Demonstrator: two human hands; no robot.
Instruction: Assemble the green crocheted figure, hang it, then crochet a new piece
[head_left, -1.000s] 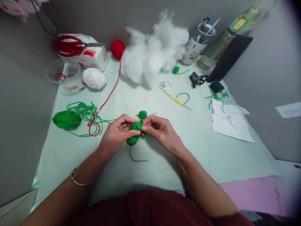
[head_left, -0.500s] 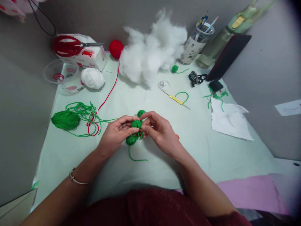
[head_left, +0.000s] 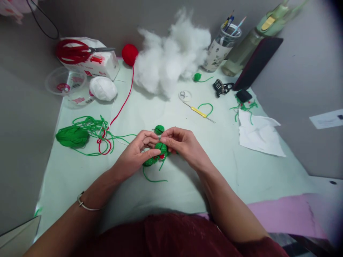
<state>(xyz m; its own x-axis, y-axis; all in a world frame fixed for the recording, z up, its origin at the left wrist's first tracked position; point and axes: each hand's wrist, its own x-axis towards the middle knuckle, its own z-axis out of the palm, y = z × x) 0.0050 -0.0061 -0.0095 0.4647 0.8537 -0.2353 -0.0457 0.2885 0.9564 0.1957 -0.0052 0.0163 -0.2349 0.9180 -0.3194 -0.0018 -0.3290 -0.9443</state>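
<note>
Between my two hands is a small green crocheted piece [head_left: 161, 147] with a dark line across it and a bit of red beneath. My left hand [head_left: 142, 148] is closed on it from the left, thumb lying along its front. On the right, my right hand [head_left: 179, 139] is closed in a pinch just above the piece; something small and pale shows at its fingertips, too small to name. Another green crocheted ball [head_left: 159, 129] lies just beyond the fingers, and a further green crocheted part [head_left: 149, 161] sits below my left thumb. A loose green yarn tail [head_left: 155, 181] trails on the table.
Green yarn [head_left: 71, 137] lies tangled with red strands at left. Behind are white yarn [head_left: 103, 88], red-handled scissors [head_left: 72, 51] on a box, a red yarn ball [head_left: 130, 54] and white stuffing [head_left: 171, 57]. Rightward lie a yellow-handled crochet hook [head_left: 198, 111], a hair clip [head_left: 221, 87] and torn paper [head_left: 258, 135].
The crocheted piece has shifted slightly right and down between my hands, showing red beneath it. My right fingertips have drawn together into a pinch above it. The view has shifted slightly.
</note>
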